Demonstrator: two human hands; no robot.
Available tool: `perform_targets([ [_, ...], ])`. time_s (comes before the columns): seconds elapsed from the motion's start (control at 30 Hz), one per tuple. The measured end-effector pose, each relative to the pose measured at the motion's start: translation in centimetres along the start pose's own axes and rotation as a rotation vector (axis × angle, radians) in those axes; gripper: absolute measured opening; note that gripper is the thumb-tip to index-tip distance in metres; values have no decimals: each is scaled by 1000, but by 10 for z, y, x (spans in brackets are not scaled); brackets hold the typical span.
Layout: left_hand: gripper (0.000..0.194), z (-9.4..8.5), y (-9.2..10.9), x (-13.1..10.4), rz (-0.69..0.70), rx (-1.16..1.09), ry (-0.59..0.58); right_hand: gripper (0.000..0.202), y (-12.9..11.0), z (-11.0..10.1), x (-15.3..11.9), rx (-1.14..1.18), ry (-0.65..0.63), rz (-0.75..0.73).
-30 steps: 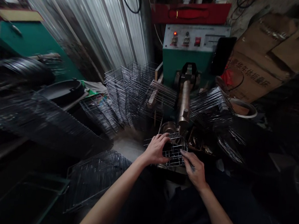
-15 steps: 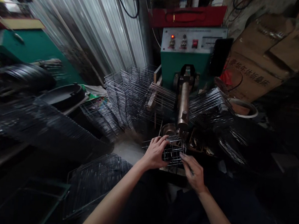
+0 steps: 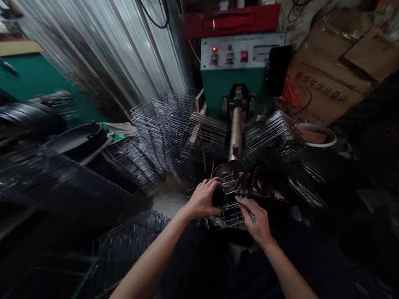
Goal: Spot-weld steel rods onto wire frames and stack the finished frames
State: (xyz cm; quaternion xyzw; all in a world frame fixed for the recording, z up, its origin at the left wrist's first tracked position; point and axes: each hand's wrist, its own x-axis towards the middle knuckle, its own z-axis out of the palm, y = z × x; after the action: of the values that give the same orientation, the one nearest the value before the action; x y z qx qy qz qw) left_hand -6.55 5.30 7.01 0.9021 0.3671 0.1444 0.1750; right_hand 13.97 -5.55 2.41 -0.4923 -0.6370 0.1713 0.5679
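A small wire rack (image 3: 231, 210) is held low in front of the machine's metal arm (image 3: 236, 136). My left hand (image 3: 203, 198) grips its left side, thumb near the front and fingers over the back. On the right, my right hand (image 3: 254, 218) pinches the rack's edge with thumb and fingers, and a thin metal piece shows at that hand. Just behind the rack sits a round metal part (image 3: 224, 171) beneath the arm. The green machine (image 3: 212, 80) has a lit red lamp on its panel.
Upright wire grids (image 3: 160, 124) stand left of the machine, with more wire panels (image 3: 129, 240) at lower left. Bent wire pieces (image 3: 271, 131) hang at the right, near a round bowl (image 3: 317, 135) and a cardboard box (image 3: 325, 80). A black pan (image 3: 75, 139) lies left.
The view has shifted, so the machine appears farther left. The wire rack has tilted and sits slightly lower against the hands. Both hands still hold it.
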Motion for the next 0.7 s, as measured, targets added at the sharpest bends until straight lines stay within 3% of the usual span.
perform_targets([
  [0.2,72,3,5,-1,0,-1,23,23,-2,0,0,53,48,87],
  [0.37,79,-2,7,2,14,-7,2,18,-5,-2,2,54,36,128],
  [0.53,79,-6,-3,9,15,-87,-35,16,-12,-3,7,45,19,99],
  [0.7,77,-6,-13,25,32,-134,-33,16,-2,0,19,-35,29,61],
])
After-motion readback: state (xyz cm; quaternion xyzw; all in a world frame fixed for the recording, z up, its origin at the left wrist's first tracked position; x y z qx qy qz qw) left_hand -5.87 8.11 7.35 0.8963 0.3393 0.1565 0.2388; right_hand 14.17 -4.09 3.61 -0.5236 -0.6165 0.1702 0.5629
